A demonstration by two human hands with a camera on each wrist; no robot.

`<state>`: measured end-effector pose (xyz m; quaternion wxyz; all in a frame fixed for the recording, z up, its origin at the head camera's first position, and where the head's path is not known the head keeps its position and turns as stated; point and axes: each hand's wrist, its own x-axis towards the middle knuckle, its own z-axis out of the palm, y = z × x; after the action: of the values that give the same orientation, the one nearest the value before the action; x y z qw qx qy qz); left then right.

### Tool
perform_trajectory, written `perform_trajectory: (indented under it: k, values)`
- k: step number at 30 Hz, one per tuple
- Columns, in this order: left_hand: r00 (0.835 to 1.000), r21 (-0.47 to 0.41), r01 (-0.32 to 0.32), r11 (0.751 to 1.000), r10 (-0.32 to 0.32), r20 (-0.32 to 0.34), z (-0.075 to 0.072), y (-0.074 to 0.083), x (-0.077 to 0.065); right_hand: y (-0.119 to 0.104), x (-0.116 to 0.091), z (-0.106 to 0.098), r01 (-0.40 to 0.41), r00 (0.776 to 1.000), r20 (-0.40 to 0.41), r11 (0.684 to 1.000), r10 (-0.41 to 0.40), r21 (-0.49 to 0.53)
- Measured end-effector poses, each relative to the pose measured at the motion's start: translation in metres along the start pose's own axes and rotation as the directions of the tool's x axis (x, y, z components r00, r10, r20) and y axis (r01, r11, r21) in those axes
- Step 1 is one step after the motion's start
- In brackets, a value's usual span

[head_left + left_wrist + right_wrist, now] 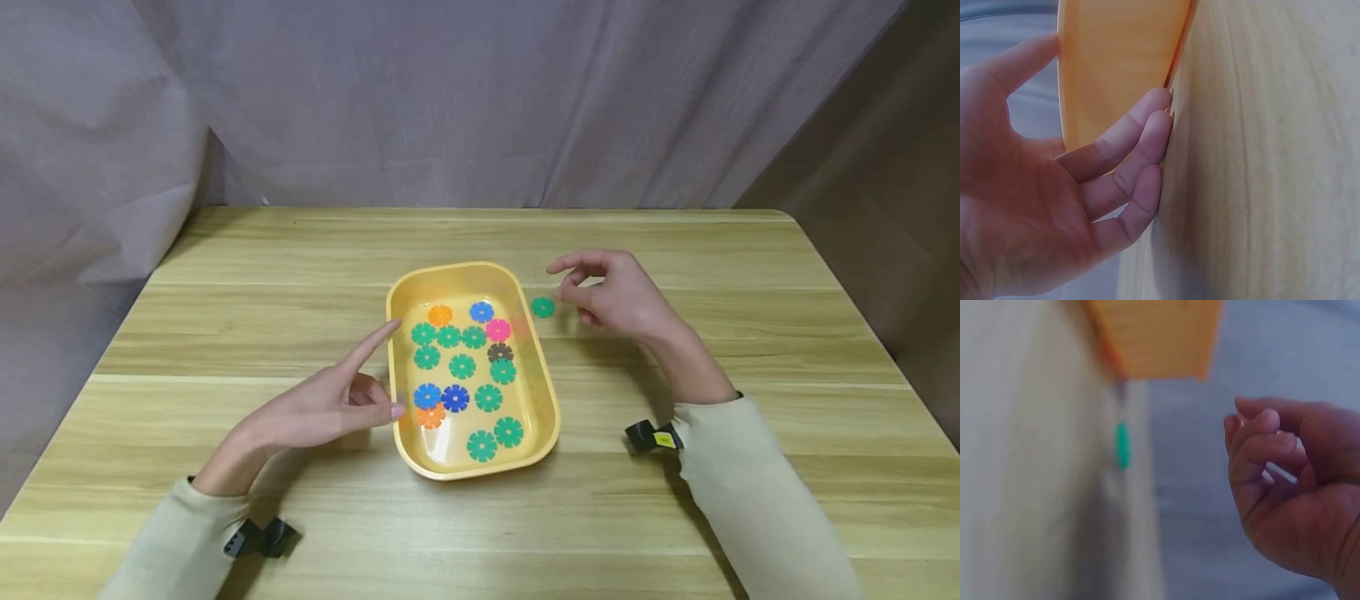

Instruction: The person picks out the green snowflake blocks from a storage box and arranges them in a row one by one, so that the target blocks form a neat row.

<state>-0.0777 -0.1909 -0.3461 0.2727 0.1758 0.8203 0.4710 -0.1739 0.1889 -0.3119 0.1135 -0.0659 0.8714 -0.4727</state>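
Nearest to the head camera, two pale sleeves (757,492) are seen, and at each wrist a small black device (654,437) is worn. Between the arms, a yellow tray (534,367) is placed on the wooden table (390,542); its long axis is pointed away from the person, with the far end turned a little to the left. Inside it, many flower-shaped discs (462,366) are spread, most of them green.

One green disc (543,307) is found outside, just beside the right wall of the tray. It is round, so no long axis is given by it. By the right hand (618,292) it is much more nearly reached than by the left. From the right fingertips, the disc lies toward the tray and lower, apparently flat on the table; in the right wrist view, which is blurred, a gap is shown between them. The right fingers are loosely bent, and nothing is seen to be held.

By the left hand (315,404), the tray is touched: thumb and forefinger are laid along the left rim, not closed round it, while the other fingers are rested, slightly bent, against the outer wall.
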Motion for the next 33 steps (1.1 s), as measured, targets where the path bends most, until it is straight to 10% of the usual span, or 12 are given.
perform_trajectory:
  k: [14, 33]
  values:
    - [1.000, 0.004, 0.000, 1.000, 0.000, 0.000, 0.000, 0.001, 0.001, -0.040, -0.032, 0.024, 0.204, 0.943, 0.279, 0.978, -0.184, -0.046]
    - [1.000, 0.012, -0.002, 1.000, 0.002, 0.000, 0.001, 0.004, 0.002, -0.049, -0.053, 0.070, 0.534, 0.709, 0.654, 0.807, -0.264, -0.253]
